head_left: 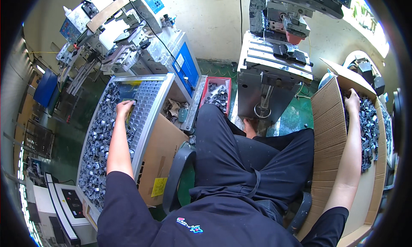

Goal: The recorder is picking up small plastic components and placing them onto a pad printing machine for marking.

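Observation:
My left hand (124, 108) is over a metal-framed tray (151, 127) on my left, its fingers pressed together at the edge of some neat rows of small grey parts (148, 96). What it pinches, if anything, is too small to make out. Loose grey plastic parts (96, 161) are heaped across the rest of that tray. On my right, a tall open cardboard box (328, 122) holds many similar dark grey parts (368, 126). My right hand (352, 102) reaches inside near its far end, with fingers curled; their tips are partly hidden.
Ahead to the right stands a press-like machine (274, 71) with a pinkish pad (294, 37). Another machine with a blue panel (185, 66) is at the far left. Between them sits a red bin (216, 80) of parts. A cardboard carton (161, 157) stands beneath the tray, beside my chair.

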Action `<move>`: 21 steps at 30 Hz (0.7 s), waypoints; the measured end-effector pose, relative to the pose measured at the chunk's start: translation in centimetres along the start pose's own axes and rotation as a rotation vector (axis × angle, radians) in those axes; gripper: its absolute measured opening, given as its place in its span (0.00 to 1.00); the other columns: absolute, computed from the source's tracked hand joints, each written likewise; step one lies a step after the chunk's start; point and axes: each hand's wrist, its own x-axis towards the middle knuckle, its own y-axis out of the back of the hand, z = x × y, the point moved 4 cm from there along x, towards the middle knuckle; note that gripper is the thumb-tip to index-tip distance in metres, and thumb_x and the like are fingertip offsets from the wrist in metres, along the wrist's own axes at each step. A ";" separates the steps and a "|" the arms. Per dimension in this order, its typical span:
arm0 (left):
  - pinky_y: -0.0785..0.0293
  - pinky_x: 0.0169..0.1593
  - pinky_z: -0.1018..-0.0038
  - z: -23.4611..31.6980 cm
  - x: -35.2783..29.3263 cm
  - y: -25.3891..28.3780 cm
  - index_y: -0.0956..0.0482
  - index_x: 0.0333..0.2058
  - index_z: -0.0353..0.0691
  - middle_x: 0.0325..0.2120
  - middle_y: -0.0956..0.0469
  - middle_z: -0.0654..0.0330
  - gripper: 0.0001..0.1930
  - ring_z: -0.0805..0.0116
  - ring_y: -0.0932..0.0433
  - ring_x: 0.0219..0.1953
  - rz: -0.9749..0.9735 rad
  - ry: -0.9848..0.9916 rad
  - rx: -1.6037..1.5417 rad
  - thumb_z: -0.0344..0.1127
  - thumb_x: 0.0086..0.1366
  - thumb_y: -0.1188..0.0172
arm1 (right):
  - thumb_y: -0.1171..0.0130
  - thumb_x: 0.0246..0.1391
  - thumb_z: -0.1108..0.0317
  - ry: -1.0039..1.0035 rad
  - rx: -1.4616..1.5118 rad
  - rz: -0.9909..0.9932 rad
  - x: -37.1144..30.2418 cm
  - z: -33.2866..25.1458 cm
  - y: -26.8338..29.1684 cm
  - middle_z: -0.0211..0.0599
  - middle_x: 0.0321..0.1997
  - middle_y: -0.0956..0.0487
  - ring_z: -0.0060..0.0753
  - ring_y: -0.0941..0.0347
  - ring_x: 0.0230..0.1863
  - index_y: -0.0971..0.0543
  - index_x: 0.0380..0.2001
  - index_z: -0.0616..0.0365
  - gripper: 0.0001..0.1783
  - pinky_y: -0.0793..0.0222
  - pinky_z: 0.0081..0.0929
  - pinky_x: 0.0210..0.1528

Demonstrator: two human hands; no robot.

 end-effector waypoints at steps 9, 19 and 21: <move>0.24 0.38 0.76 0.0 0.1 -1.0 0.17 0.39 0.30 0.32 0.17 0.58 0.14 0.70 0.19 0.31 -0.130 0.095 -0.157 0.30 0.55 0.30 | 0.36 0.45 0.73 0.055 -0.012 0.035 0.6 0.6 -0.5 0.48 0.47 0.19 0.52 0.24 0.52 0.23 0.43 0.55 0.18 0.29 0.43 0.53; 0.23 0.41 0.76 -2.0 2.2 -0.4 0.19 0.44 0.27 0.35 0.17 0.55 0.14 0.68 0.19 0.34 -0.042 0.010 -0.093 0.26 0.59 0.37 | 0.38 0.46 0.71 0.060 0.144 0.103 1.6 1.7 -1.5 0.43 0.40 0.16 0.43 0.19 0.44 0.20 0.40 0.55 0.15 0.26 0.35 0.49; 0.23 0.41 0.76 -2.1 2.2 -0.7 0.20 0.45 0.27 0.36 0.17 0.55 0.15 0.67 0.19 0.34 -0.045 0.004 -0.063 0.26 0.58 0.37 | 0.38 0.46 0.69 0.059 0.127 0.111 1.7 1.9 -1.7 0.43 0.40 0.16 0.42 0.19 0.44 0.20 0.41 0.55 0.16 0.26 0.35 0.49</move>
